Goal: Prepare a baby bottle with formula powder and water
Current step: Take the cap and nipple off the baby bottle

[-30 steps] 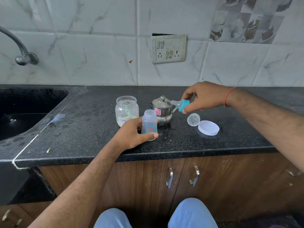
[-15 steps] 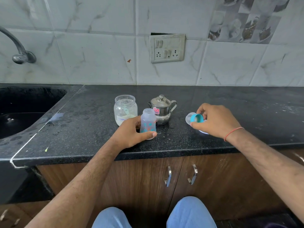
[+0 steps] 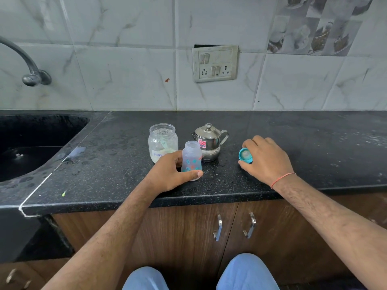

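From the head camera: my right hand, which a second earlier was raised beside the steel kettle, had dropped to the black counter at right, fingers curled round the teal nipple cap. My left hand kept gripping the open, apparently empty baby bottle, upright near the counter's front. Just behind it stood the lidless formula jar, holding pale powder and a scoop.
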Tool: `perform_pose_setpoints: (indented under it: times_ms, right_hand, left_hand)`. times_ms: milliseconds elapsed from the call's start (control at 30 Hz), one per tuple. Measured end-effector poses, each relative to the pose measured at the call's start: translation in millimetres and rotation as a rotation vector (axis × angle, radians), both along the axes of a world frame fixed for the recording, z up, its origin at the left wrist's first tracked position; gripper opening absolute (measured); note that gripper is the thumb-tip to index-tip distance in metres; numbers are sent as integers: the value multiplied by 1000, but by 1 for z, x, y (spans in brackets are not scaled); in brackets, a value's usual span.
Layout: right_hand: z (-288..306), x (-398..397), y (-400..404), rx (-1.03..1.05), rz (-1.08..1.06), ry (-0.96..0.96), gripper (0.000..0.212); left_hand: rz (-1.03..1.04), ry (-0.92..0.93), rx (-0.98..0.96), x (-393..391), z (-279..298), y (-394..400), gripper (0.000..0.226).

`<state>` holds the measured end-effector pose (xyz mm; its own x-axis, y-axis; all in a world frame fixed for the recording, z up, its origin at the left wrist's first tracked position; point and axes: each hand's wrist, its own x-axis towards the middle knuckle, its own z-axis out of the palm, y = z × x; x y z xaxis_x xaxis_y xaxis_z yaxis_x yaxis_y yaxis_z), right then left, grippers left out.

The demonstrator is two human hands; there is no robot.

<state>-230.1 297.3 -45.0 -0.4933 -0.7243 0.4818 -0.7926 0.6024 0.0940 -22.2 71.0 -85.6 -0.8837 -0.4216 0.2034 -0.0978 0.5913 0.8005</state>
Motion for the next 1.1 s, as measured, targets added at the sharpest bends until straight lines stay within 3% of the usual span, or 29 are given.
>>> perform_pose_setpoints:
  times_ms: [200, 367, 533, 800, 1000, 1100]
  right_hand:
    - [-2, -4, 1, 7, 7, 17, 50]
    - [-5, -8, 2, 8, 0, 17, 56]
    - [-6, -9, 5, 11, 19, 3, 63]
    - [-10, 6, 7, -89, 118, -50, 57]
    - [-19, 49, -12, -365, 417, -366, 38]
    - [-24, 69, -28, -396, 457, -544, 44]
  left_hand:
    - [9, -7, 2, 0, 0, -1, 63]
    - [9, -2, -3, 0, -1, 0, 51]
    - [15, 1, -4, -1, -1, -1, 60]
    - [8, 4, -13, 1, 1, 0, 63]
    - [-2, 23, -30, 4, 4, 3, 61]
    - [-24, 51, -26, 6, 6, 7, 51]
